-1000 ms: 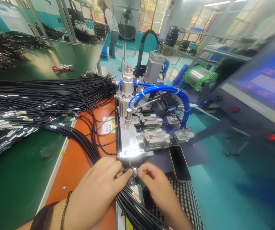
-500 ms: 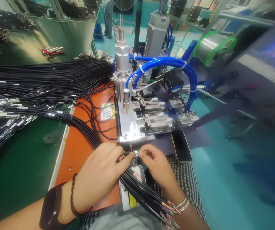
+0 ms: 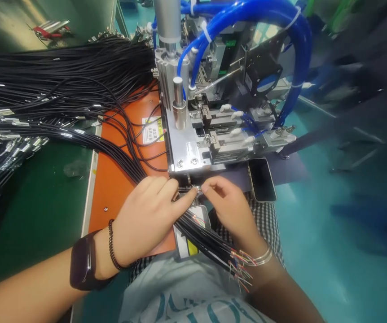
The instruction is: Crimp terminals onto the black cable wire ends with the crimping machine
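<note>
Head view. Right forefinger and thumb tips (image 3: 206, 188) were pinched together on the stripped end of one thin black cable (image 3: 196, 190), held at the front lip of the bright aluminium fixture plate (image 3: 184, 150). Left forefinger (image 3: 188, 200) lay stretched along the same cable, its tip almost meeting the right fingers. The left thumb was hidden beneath, so whether that hand gripped could not be told. Left hand (image 3: 146, 217) rested on the orange mat (image 3: 119, 188); right hand (image 3: 230, 208) sat just beside a dark phone (image 3: 261, 180). Under both wrists ran a bundle of black cables (image 3: 207, 244) with bared coloured cores (image 3: 239, 269), fanning left across the green bench (image 3: 28, 215).

Judgement: the step in hand was seating the cable end in the fixture's front slot. The next move calls for a straight, level push with the fine cores kept unbent, and for fingers drawn clear of the clamps (image 3: 225, 146).
</note>
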Action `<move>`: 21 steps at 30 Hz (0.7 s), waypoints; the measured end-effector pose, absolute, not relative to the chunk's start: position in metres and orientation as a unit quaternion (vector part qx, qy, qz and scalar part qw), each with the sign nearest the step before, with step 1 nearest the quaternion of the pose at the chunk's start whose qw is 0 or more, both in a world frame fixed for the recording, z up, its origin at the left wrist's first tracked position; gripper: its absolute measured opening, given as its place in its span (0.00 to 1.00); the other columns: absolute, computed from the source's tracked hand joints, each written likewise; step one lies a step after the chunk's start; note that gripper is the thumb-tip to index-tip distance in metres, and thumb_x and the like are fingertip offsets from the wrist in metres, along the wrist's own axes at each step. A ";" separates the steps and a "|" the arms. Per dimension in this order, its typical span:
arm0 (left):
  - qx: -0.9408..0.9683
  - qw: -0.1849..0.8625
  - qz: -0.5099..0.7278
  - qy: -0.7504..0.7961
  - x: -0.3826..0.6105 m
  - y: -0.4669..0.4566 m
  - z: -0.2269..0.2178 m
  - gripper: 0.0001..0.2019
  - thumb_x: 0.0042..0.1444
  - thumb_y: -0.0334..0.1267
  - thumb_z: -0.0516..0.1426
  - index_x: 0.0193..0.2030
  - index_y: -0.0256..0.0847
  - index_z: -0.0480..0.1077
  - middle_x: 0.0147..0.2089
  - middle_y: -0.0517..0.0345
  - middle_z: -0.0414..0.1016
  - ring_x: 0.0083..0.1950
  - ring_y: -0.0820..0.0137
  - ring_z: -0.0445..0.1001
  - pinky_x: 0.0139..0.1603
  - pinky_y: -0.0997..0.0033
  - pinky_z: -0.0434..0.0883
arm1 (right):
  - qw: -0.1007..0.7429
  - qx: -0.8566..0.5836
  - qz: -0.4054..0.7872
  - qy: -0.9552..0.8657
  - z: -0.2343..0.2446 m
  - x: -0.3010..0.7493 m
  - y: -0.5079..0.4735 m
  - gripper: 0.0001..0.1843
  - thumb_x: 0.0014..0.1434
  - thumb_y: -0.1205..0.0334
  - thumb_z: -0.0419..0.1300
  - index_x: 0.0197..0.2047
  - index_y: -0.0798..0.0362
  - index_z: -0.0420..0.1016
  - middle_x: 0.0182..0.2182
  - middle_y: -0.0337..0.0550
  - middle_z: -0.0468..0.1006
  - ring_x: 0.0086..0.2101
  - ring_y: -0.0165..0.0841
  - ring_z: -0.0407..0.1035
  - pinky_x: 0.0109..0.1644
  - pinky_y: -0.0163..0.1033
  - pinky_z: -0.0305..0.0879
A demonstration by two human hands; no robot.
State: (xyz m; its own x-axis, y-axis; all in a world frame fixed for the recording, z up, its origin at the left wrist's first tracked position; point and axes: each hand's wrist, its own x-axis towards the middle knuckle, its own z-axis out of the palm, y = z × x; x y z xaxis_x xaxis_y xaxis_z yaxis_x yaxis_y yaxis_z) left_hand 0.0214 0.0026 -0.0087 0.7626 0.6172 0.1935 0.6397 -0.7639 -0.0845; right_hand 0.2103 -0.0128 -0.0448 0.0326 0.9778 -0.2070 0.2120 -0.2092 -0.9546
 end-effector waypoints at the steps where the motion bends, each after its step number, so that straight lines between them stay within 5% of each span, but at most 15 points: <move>1: -0.936 0.076 -0.075 -0.336 0.021 0.002 -0.009 0.20 0.58 0.26 0.49 0.54 0.46 0.67 0.33 0.54 0.66 0.32 0.64 0.62 0.33 0.63 0.62 | 0.391 -0.604 0.488 -0.494 -0.045 0.210 -0.013 0.07 0.58 0.59 0.57 0.31 0.52 0.71 0.30 0.37 0.73 0.32 0.28 0.66 0.35 0.32 0.61; 21: -0.936 0.063 -0.086 -0.336 0.025 0.003 -0.009 0.18 0.59 0.27 0.48 0.54 0.45 0.68 0.32 0.53 0.66 0.32 0.64 0.62 0.32 0.64 0.60 | 0.389 -0.614 0.401 -0.557 -0.048 0.208 -0.015 0.08 0.60 0.60 0.55 0.33 0.52 0.72 0.31 0.39 0.74 0.33 0.31 0.67 0.37 0.35 0.63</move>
